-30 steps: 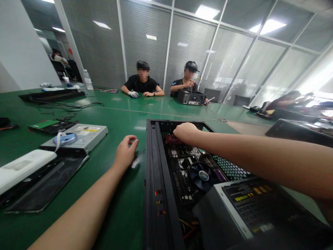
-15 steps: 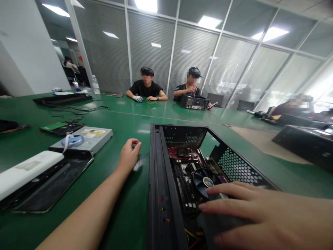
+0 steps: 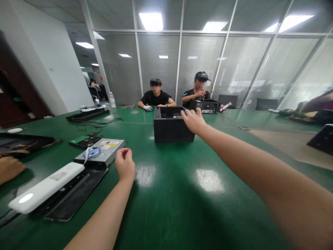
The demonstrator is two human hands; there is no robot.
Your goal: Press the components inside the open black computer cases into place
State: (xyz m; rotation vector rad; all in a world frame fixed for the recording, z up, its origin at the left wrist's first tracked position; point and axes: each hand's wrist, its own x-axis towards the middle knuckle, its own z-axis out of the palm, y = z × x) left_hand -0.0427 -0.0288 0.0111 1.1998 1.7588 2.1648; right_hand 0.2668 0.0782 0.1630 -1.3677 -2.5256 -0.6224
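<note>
A black computer case stands farther off on the green table, its open side up and a plain black panel facing me. My right hand reaches far forward to the case's near right top corner. Its fingers are apart and overlap the rim; whether they touch it I cannot tell. My left hand rests on the table beside a silver optical drive. Its fingers are curled together, and anything inside them is hidden.
Left of me lie a white power strip, a black panel and a blue-and-white roll. Another person's hand is at the left edge. Two people sit opposite, one behind another computer case. A brown sheet lies right.
The computer case has moved away from me across the table, and my right arm has stretched forward with it. My left hand stays curled on the table. The camera view has shifted.
</note>
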